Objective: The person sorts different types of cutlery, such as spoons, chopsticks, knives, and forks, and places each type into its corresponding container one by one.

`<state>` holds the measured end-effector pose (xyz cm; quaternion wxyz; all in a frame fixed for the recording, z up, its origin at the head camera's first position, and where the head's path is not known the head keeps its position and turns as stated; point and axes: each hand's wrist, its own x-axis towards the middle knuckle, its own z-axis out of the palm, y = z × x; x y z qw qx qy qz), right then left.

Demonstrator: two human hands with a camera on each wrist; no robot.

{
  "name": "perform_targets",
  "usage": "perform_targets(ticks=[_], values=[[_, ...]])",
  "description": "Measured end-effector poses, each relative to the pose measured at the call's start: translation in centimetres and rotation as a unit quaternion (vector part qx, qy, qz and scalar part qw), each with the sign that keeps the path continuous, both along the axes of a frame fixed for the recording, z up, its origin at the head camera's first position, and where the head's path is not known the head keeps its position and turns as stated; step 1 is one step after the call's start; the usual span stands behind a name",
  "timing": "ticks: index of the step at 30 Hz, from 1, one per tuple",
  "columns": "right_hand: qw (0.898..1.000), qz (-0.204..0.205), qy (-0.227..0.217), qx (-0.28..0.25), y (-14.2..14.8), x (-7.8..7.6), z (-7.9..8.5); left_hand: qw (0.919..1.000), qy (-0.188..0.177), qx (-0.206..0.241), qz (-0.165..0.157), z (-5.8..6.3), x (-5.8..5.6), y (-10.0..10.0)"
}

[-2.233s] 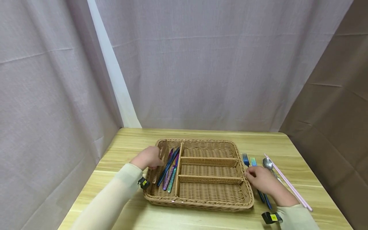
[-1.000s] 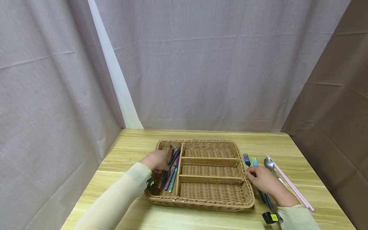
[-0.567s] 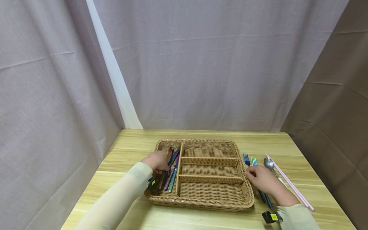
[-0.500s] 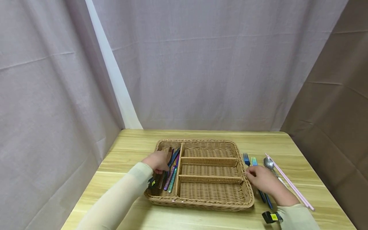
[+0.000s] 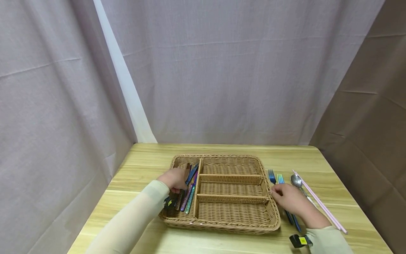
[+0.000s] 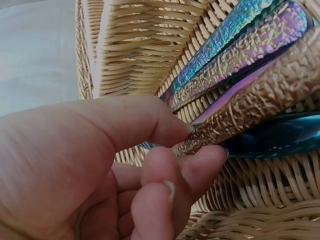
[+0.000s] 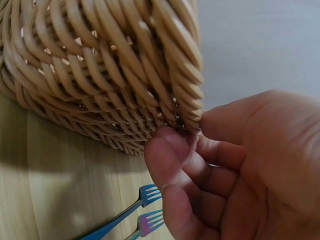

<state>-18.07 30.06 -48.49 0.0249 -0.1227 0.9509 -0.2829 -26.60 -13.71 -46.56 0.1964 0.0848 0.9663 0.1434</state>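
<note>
My left hand (image 5: 172, 179) reaches into the long left compartment of a wicker cutlery basket (image 5: 222, 227). Its thumb and forefinger pinch a copper-coloured knife (image 6: 250, 110) by the textured handle. Around this knife lie a teal knife (image 6: 220, 45), a purple knife (image 6: 250, 55) and a dark blue knife (image 5: 192, 174), all pointing roughly away from me. At the basket's right side, my right hand (image 5: 290, 198) pinches the woven rim (image 7: 192, 100) between thumb and fingers.
Right of the basket, partly under my right hand, lie a blue fork (image 5: 271, 176) and a rainbow fork (image 5: 280, 178). A silver spoon (image 5: 296, 181) and pink chopsticks (image 5: 320, 203) lie farther right. Curtains (image 5: 238, 88) hang behind the wooden table (image 5: 142, 158).
My left hand has moved right with the copper knife, from the compartment's left wall to beside the other knives. In the last half second it barely shifts. My right hand stays on the rim.
</note>
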Motion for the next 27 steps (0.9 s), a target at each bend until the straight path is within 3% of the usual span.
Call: perform_targets(ticks=[11, 27], values=[[1.0, 0.003, 0.001, -0.003, -0.03, -0.04, 0.0, 0.9994, -0.029, 0.019, 0.007, -0.13, -0.19, -0.02], [1.0, 0.003, 0.01, -0.001, 0.19, -0.29, -0.48, 0.9999, -0.006, -0.002, -0.015, -0.08, 0.09, -0.09]])
